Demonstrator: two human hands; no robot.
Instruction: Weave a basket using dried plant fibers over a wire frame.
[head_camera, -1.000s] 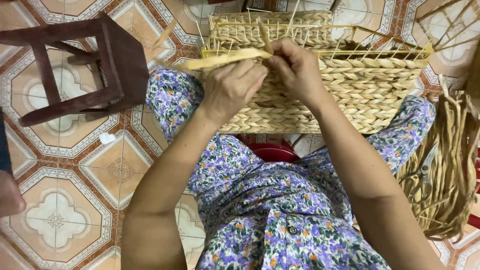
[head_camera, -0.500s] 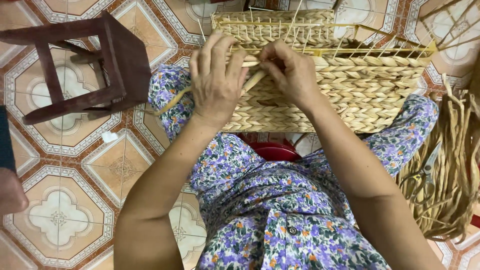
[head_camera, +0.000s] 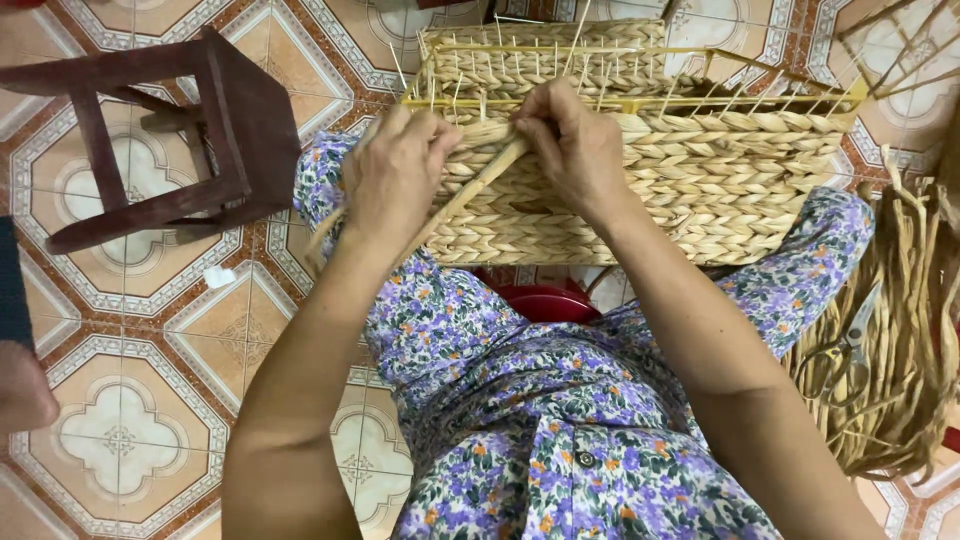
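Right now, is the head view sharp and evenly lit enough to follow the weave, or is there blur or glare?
Head view: light is soft and even, no hard shadows; the basket weave and both hands, left and right, look sharp, no motion blur; faint sheen on the floor tiles; edges bend slightly from the wide lens.

A patterned tile floor carries 1 dark wooden stool at 10 o'clock and loose straw with scissors at 3 o'clock.

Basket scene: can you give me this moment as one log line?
left hand: grips straw strand | right hand: pinches strand at basket rim | basket: on lap | stool: left | scissors: on straw bundle, right
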